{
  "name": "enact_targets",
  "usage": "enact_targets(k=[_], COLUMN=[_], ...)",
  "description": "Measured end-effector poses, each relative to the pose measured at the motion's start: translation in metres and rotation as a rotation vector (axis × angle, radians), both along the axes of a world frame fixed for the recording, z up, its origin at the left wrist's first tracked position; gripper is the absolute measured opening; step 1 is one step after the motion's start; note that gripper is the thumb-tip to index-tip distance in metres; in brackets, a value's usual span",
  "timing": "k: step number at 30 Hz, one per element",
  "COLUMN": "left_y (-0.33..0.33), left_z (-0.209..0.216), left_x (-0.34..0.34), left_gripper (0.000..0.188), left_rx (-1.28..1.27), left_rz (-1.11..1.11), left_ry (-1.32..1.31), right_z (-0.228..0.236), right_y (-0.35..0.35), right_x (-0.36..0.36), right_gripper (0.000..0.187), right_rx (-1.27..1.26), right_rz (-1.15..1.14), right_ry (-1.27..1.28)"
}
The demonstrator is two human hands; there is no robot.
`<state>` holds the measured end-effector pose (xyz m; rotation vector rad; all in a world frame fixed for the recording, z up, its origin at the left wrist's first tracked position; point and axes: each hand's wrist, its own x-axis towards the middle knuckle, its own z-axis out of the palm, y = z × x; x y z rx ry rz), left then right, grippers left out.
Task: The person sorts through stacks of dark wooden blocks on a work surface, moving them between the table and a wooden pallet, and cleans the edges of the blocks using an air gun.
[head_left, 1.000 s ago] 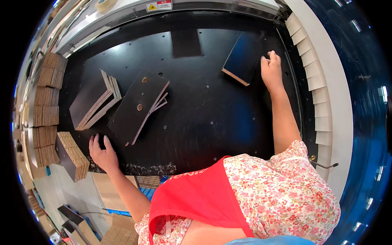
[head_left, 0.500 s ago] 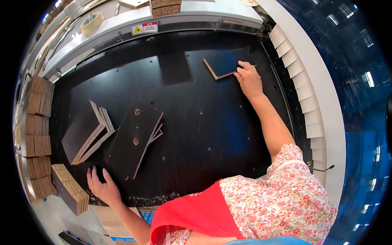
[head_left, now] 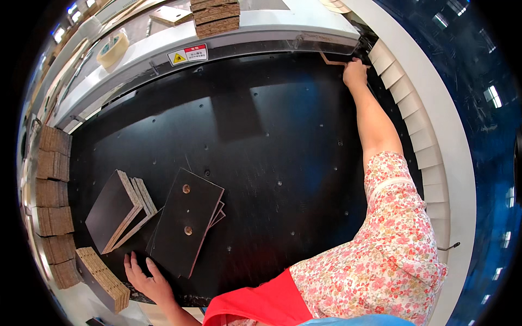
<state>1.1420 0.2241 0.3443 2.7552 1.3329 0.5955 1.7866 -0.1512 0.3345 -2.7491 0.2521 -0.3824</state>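
At the far right corner of the black table (head_left: 283, 217), the right hand (head_left: 356, 72) meets the near edge of a dark panel (head_left: 338, 58). The panel lies forward of the fingers, extends to their left, and passes partly beneath the metal beam (head_left: 272, 39). Its pale near edge runs roughly across the table; the direction of its long axis cannot be determined, as the far portion is hidden. The right fingers are curled at this edge; whether they pinch it cannot be confirmed. The right hand is the nearer one; the left hand (head_left: 149, 282) is well apart, at the near left edge of the table.

The left fingers are spread and hold nothing. Just beside them lies a fanned pile of panels (head_left: 187, 209), the top one with two round recesses. Farther left are an offset stack of panels (head_left: 111, 214) and a tilted bundle of boards (head_left: 103, 280).
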Motion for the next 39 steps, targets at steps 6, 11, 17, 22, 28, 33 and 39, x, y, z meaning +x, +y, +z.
enact_targets(k=[6,11,17,22,28,33,39], left_y=[-0.001,0.001,0.002,0.002,0.004,0.001,-0.002], left_z=[-0.002,-0.004,-0.001,-0.002,-0.004,-0.003,0.010], left_x=[-0.001,-0.001,-0.003,0.000,0.002,-0.004,0.014], left_gripper=[0.042,0.043,0.043,0.042,0.040,0.041,0.040], left_rx=[0.019,0.027,0.008,-0.012,0.025,0.038,0.038], left_rz=[-0.005,-0.013,-0.010,-0.015,-0.037,-0.035,-0.026], left_ry=[0.014,0.016,0.011,-0.025,-0.045,-0.079,-0.141], right_z=[0.005,0.009,0.010,0.015,0.007,0.013,0.011], right_y=[0.022,0.052,0.056,0.055,0.051,0.065,0.040], right_x=[-0.029,-0.040,-0.032,-0.031,-0.023,-0.025,-0.009], right_gripper=[0.065,0.089,0.088,0.092,0.094,0.094,0.100], right_rx=[-0.237,-0.187,-0.189,-0.202,-0.241,-0.255,-0.275], right_rz=[0.040,-0.020,-0.060,-0.068,-0.088,-0.076,-0.095], right_ry=[-0.029,0.064,0.164,0.189,0.151,0.154,0.278])
